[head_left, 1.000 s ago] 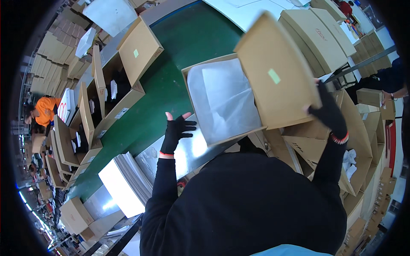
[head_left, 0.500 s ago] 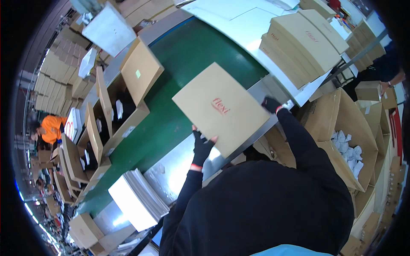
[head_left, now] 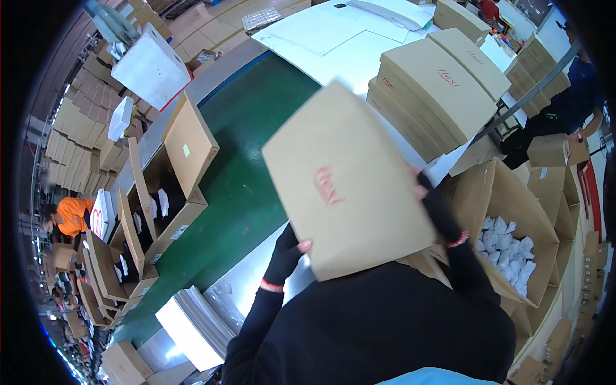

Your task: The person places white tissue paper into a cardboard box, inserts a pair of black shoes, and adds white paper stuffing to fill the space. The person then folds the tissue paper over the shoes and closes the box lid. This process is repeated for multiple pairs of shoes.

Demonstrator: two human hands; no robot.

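- Tipped and swung in toward the body since half a second ago: closed brown box (head_left: 350,186), no longer lying across the belt edge. Seen from the head view, looks lifted now, tilted between both hands, a bit blurry.

- And the grip?

- Pinching the near left edge with the left hand (head_left: 285,253), thumb showing. Holding the right edge with the right hand (head_left: 439,208). Can't tell about the fingers tucked behind.

- Meaning what, exactly?

- Probably done with closing, lid down, and now onto handling the box as one piece.

- And around it?

- Stacked boxes (head_left: 436,83) on the white table (head_left: 314,38), far right. Open carton (head_left: 475,183) with crumpled paper (head_left: 504,250) beside the right forearm. Open boxes (head_left: 189,215) along the green belt (head_left: 244,186), left. White sheets (head_left: 196,330), near left.
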